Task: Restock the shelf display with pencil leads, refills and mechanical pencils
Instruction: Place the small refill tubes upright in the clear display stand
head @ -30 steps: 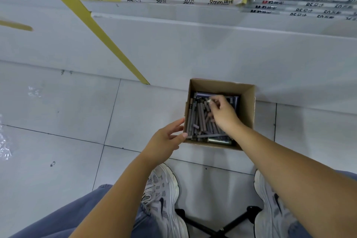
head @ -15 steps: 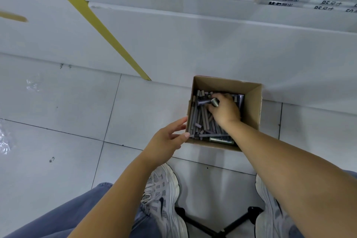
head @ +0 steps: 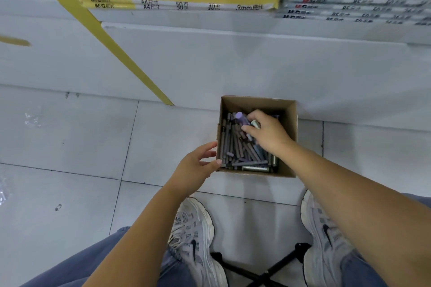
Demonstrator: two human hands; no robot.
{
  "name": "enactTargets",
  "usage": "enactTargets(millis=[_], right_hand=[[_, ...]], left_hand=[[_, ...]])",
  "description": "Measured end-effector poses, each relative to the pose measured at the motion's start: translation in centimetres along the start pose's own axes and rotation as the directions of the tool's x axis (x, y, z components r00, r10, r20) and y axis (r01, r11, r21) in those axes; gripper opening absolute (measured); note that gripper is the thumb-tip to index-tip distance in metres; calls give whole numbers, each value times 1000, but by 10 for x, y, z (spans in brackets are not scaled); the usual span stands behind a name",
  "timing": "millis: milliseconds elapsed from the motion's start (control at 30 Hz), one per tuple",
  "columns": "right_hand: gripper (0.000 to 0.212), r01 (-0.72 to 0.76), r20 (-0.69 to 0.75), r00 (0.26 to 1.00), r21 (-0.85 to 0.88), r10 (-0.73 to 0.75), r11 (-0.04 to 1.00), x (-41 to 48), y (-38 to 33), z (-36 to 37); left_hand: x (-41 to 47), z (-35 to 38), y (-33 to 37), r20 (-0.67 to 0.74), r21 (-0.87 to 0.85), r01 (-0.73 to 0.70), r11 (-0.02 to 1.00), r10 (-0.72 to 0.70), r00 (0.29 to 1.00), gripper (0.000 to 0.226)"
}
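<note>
Two tubes (head: 242, 120) in right hand (head: 268, 134), inside box (head: 290, 128)

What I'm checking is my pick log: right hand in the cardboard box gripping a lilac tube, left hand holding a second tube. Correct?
No. In the head view the left hand holds nothing; its fingers rest against the outer left side of the cardboard box. The right hand does grip a lilac tube inside it.
</note>
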State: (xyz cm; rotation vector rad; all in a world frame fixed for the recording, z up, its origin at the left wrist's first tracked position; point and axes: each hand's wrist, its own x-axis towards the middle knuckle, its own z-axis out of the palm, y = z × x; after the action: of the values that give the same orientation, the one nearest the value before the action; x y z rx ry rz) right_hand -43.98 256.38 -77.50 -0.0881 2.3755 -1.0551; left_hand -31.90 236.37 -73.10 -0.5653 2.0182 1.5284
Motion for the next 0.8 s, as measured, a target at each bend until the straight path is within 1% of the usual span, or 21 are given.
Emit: enactTargets(millis=[67, 100, 133, 167, 200, 233, 267, 300, 367, 400, 467, 533, 600, 700, 800], right_hand=[[14, 42, -20, 999, 24, -42, 999, -13, -6, -17], [18, 61, -44, 997, 51, -59, 997, -20, -10, -27], [22, 77, -77, 995, 81, -71, 994, -27, -14, -37], [23, 87, -112, 991, 102, -76, 991, -34, -17, -47], [20, 87, -138, 988, 120, -70, 989, -41, -19, -58], [15, 76, -150, 987, 143, -54, 987, -48, -19, -68], [15, 57, -148, 988, 157, -34, 986, -55, -17, -78], [15, 31, -134, 991, 159, -9, 987, -61, -14, -86], [14, -37, -72, 996, 150, 48, 988, -72, -4, -96], [15, -74, -36, 996, 140, 80, 987, -76, 3, -98], [17, -142, 41, 989, 96, 139, 985, -82, 17, -99], [19, -184, 86, 981, 82, 177, 980, -84, 29, -97], [16, -216, 108, 973, 129, 203, 968, -85, 38, -93], [15, -259, 168, 960, 228, 224, 939, -83, 46, -86], [23, -270, 209, 953, 249, 220, 930, -81, 50, -82]], left_hand=[[0, 4, 8, -125, 110, -50, 993, 64, 990, 58], [0, 6, 14, -211, 211, -102, 972, 147, 966, 58], [0, 10, 20, -266, 320, -168, 933, 258, 929, 56], [1, 16, 27, -265, 400, -240, 884, 363, 893, 51], [3, 22, 34, -218, 436, -304, 847, 427, 878, 45], [7, 28, 41, -139, 432, -349, 832, 444, 885, 40], [11, 35, 47, -41, 410, -365, 836, 417, 908, 36], [17, 42, 52, 63, 394, -353, 849, 358, 932, 34], [31, 52, 57, 235, 417, -298, 859, 215, 948, 33], [39, 57, 57, 290, 449, -264, 854, 140, 947, 33], [55, 64, 55, 367, 537, -224, 813, 15, 930, 34], [69, 70, 51, 430, 595, -223, 772, -72, 900, 35], [81, 78, 47, 467, 612, -224, 759, -118, 876, 36], [93, 86, 39, 472, 615, -219, 758, -132, 872, 34], [101, 89, 31, 476, 625, -231, 745, -129, 870, 30]])
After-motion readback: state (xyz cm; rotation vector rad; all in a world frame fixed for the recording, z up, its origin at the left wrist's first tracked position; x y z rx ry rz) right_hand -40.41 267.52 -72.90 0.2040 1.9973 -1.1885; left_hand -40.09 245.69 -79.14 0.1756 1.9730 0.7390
